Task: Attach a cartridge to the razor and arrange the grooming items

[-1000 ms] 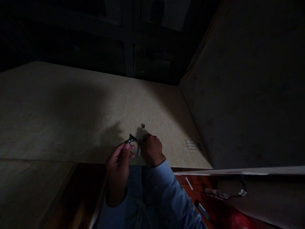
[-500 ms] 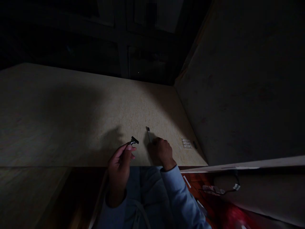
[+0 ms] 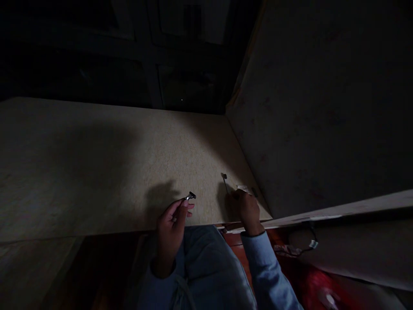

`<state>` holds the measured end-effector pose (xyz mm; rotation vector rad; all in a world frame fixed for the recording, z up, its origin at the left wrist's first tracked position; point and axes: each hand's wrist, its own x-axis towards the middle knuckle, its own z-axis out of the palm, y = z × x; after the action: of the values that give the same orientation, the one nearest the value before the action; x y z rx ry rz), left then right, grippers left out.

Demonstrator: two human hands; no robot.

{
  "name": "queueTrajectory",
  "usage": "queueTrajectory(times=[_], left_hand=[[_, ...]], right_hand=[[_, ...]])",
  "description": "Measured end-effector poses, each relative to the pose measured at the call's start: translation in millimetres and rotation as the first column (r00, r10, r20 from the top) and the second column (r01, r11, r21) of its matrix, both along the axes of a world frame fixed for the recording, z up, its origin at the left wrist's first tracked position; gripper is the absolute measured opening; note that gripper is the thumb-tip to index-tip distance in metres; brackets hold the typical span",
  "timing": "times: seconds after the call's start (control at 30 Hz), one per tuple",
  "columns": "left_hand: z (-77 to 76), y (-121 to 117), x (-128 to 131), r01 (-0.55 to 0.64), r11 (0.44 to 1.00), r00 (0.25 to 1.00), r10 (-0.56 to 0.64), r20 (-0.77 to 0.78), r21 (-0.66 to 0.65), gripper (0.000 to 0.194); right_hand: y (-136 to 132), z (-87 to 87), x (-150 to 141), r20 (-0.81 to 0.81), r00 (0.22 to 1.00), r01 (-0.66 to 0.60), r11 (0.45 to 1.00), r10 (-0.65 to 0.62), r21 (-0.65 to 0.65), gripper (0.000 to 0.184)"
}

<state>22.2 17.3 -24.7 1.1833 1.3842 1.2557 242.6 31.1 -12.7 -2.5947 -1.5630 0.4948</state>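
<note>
My left hand [image 3: 171, 224], closed, pinches a razor [image 3: 191, 196] by its handle, just above the tabletop [image 3: 174, 150]. The razor's dark head points up and to the right, past my thumb. Over to the right, my right hand [image 3: 249, 210] is closed on a thin rod with a small dark tip [image 3: 225, 176]. The rod slants up and left from my fingers; its lower part is hidden in my fist, and its exact kind is not clear. Just beyond that hand lies a pale rectangular piece [image 3: 242, 188], partly covered by it.
A small dark strip [image 3: 254, 192] lies on the table by the right wall [image 3: 306, 129]. Dark window panes stand at the far edge. Below, on the right, a cable with a white tag [image 3: 313, 244] and a red item [image 3: 312, 286] show.
My right hand has moved right with the thin rod, towards the pale rectangular piece, and now partly covers it. My left hand still holds the razor, slightly lower and further right in view.
</note>
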Motion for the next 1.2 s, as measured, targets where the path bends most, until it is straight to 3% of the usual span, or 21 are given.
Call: queueTrajectory(times=[0.27, 0.47, 0.63, 0.8, 1.03, 1.2], left_hand=[[-9.2, 0, 27, 0.078, 0.997, 0.996, -0.079, -0.05, -0.017, 0.039], [-17.8, 12, 48, 0.14, 0.99, 0.99, -0.14, 0.003, -0.009, 0.031], [-17.7, 31, 67, 0.145, 0.988, 0.968, -0.129, -0.215, 0.06, 0.023], [-13.1, 51, 87, 0.188, 0.98, 0.878, -0.141, -0.458, 0.06, 0.023], [-11.7, 68, 115, 0.245, 0.969, 0.822, -0.223, -0.524, -0.028, 0.019], [-9.5, 77, 130, 0.241, 0.964, 0.732, -0.254, -0.632, -0.108, 0.02]], right_hand=[[-6, -2.1, 21, 0.031, 0.997, 0.069, 0.998, -0.069, 0.014, 0.031], [-13, -9.1, 26, 0.006, 0.994, 0.108, 0.991, -0.109, 0.077, 0.032], [-12, -12.0, 28, -0.006, 0.988, 0.157, 0.982, -0.157, 0.103, 0.033], [-8, -10.7, 27, -0.028, 0.973, 0.233, 0.967, -0.231, 0.104, 0.034], [-2, -17.3, 29, -0.07, 0.962, 0.272, 0.95, -0.264, 0.154, 0.031], [-1, -23.7, 32, -0.086, 0.965, 0.261, 0.947, -0.249, 0.187, 0.03]])
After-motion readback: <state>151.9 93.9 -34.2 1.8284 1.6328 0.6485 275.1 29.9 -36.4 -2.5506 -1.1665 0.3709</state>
